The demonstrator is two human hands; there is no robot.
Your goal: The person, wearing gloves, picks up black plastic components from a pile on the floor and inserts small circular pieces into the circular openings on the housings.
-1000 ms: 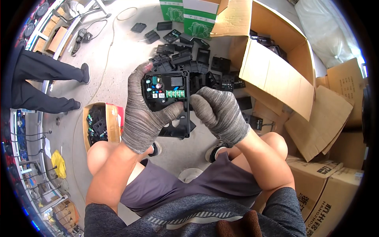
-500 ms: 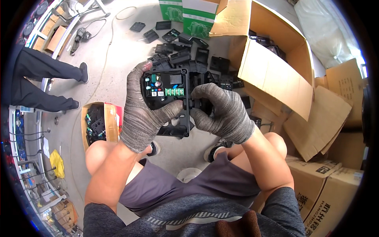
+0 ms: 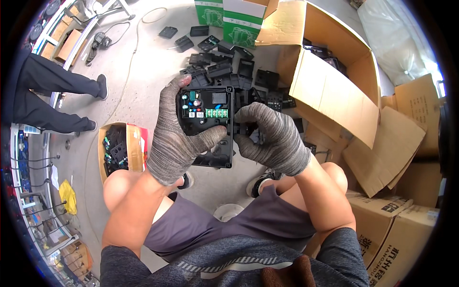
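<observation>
My left hand (image 3: pixel 173 146), in a grey knit glove with a bare thumb or fingertip showing at its top, holds an open black plastic housing (image 3: pixel 218 159) in front of me. Inside it sits a circuit board with a green terminal block (image 3: pixel 216 113) and small coloured components. The left thumb presses over the housing's inner side. At the housing's right wall, my gloved right hand (image 3: pixel 276 138) pinches a black round fitting (image 3: pixel 242 129), which looks like a cable gland, between thumb and fingers. The glove partly covers the fitting, so I cannot tell how far it sits in the wall.
Many black housings (image 3: pixel 220 69) lie heaped on the floor beyond my hands. A large open carton (image 3: pixel 334 88) stands at the right, green-white boxes (image 3: pixel 241 24) at the back. A small carton of black parts (image 3: pixel 136 148) is by my left knee. Another person's legs (image 3: pixel 57 95) show at left.
The housing and both hands have shifted slightly to the right and down. My right fingers have turned and closed in a little around the fitting at the side wall.
</observation>
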